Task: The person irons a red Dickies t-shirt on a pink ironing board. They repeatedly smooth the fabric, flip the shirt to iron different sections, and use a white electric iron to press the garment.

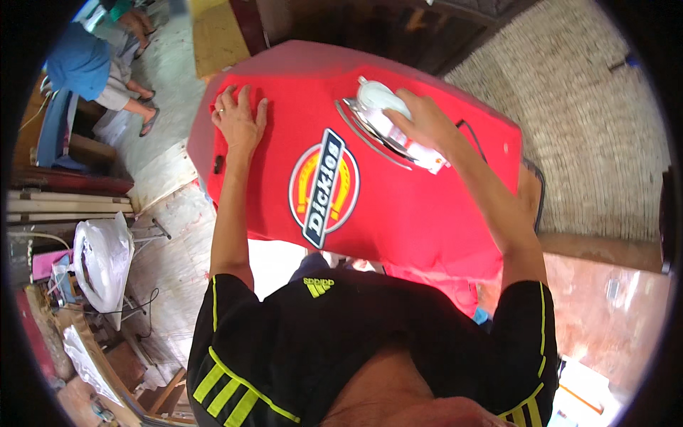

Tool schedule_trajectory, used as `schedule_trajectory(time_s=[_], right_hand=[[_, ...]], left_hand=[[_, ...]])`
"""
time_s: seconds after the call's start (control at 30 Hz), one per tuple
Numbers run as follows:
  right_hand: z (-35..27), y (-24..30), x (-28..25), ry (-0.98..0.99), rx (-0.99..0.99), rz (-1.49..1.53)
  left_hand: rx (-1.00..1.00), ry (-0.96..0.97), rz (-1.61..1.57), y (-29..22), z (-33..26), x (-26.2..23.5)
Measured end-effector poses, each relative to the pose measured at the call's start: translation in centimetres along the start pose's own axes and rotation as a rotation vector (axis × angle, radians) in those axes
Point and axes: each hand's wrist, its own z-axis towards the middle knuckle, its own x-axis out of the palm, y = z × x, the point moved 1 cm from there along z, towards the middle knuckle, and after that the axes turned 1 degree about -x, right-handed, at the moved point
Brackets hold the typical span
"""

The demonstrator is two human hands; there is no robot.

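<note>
A red cloth garment (398, 220) with a round printed emblem (324, 188) is spread over a padded board (306, 57). My right hand (420, 124) is wrapped round the handle of a shiny clothes iron (384, 127) with a pale top, which rests on the right part of the red cloth. Its cord (471, 135) curves off beyond my forearm. On the far left of the cloth my left hand (240, 122) lies flat with its fingers spread. A small dark object (218, 164) sits by the cloth's left edge.
Woven matting (569, 121) lies to the right of the board. At the upper left are a person in a blue top (80, 62) and part of another person (126, 18). A white plastic-wrapped seat (103, 260) and cluttered shelving (92, 356) stand to the left.
</note>
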Motion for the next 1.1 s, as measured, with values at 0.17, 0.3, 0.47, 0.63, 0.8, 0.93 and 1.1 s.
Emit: schedule_trajectory(time_s=[0.17,0.3,0.47,0.63,0.8,0.93,1.1], right_hand=[[-1.4,-5.9,-0.2,-0.202,0.084,-0.047],[-0.7,-3.9,-2.0,-0.123,0.14,0.015],[-0.9,-4.1,-2.0,-0.047,0.107,0.042],[-2.5,-7.6,-1.6,-0.124,0.078,-0.036],[-0.1,-8.8,-3.4,-0.273,0.028,0.023],[3.9,-9.2,-3.3,-0.087,-0.077,-0.081],[8.9,-8.8,-2.4,0.088,-0.174,-0.054]], left_hand=[[-0.137,0.101,0.1,1.5,1.7,5.0],[-0.203,0.137,-0.002,1.1,1.4,4.1],[-0.224,0.156,0.03,1.3,1.4,3.9],[-0.177,0.077,0.091,1.6,1.9,4.6],[-0.177,0.075,0.188,2.0,1.5,4.5],[-0.192,0.046,0.138,2.4,1.9,5.1],[-0.276,0.287,0.112,5.7,6.2,4.7]])
